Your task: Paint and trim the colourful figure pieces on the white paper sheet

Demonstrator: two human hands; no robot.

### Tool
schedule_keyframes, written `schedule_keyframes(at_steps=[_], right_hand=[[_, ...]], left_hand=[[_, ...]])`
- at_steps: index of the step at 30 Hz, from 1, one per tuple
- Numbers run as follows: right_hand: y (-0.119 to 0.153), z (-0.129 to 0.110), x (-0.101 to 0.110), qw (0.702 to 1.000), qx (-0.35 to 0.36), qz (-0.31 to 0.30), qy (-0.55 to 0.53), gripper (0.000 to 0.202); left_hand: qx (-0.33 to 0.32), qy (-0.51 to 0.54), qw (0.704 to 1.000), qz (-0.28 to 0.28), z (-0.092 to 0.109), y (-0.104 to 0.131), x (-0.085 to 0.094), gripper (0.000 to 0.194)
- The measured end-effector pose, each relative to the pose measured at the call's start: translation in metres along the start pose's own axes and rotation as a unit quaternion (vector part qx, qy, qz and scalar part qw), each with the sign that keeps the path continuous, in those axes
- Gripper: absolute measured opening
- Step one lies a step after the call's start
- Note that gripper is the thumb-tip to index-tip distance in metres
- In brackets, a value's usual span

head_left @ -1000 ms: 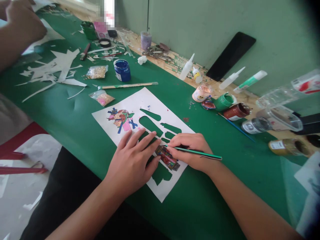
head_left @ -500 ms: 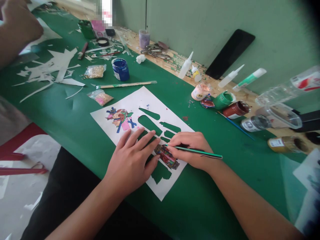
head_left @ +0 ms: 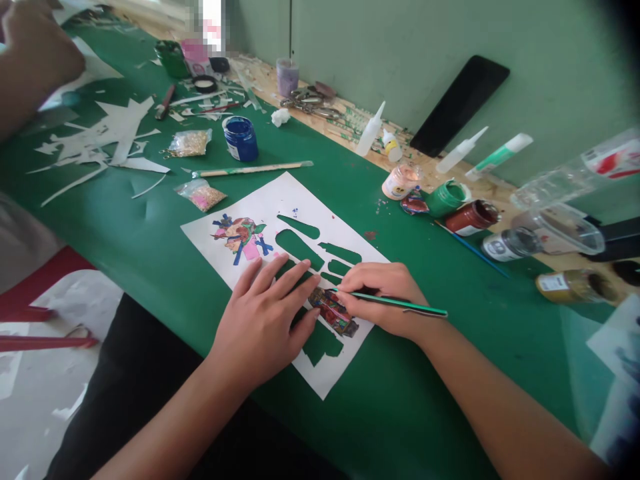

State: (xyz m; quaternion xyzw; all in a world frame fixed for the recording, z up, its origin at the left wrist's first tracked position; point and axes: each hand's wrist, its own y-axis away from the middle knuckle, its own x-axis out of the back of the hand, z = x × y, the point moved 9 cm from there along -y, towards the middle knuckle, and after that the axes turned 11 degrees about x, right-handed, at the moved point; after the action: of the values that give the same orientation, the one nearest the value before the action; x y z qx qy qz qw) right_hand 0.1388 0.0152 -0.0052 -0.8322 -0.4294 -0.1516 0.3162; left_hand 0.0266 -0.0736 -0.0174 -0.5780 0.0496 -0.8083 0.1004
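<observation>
A white sheet (head_left: 325,387) with several cut-out holes lies on the green table (head_left: 200,300). My left hand (head_left: 267,323) rests flat on it, fingers spread, the thumb tip beside a dark multicoloured painted piece (head_left: 334,312). Pinched in my right hand (head_left: 385,297) is a slim green craft knife or pen (head_left: 400,303), its tip at the upper edge of that piece. Whether the tip is a blade or a nib is too small to tell. A colourful painted figure (head_left: 243,237) is on the sheet's left part, beyond my left fingertips.
Open paint jars (head_left: 473,219) line the right back side. A blue paint jar (head_left: 241,139), a brush (head_left: 255,169) and small bead bags (head_left: 201,195) lie behind the sheet. Paper scraps (head_left: 123,130) spread at left, near another person's hand (head_left: 43,50).
</observation>
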Motion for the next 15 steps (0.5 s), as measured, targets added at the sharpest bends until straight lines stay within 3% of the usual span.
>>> schedule_keyframes(at_steps=[15], right_hand=[[0.0015,-0.0036,0.0027,0.999,0.024,0.003,0.022,0.016]], left_hand=[[-0.001,-0.004,1.0,0.007,0.0005,-0.0011,-0.0004,0.038]])
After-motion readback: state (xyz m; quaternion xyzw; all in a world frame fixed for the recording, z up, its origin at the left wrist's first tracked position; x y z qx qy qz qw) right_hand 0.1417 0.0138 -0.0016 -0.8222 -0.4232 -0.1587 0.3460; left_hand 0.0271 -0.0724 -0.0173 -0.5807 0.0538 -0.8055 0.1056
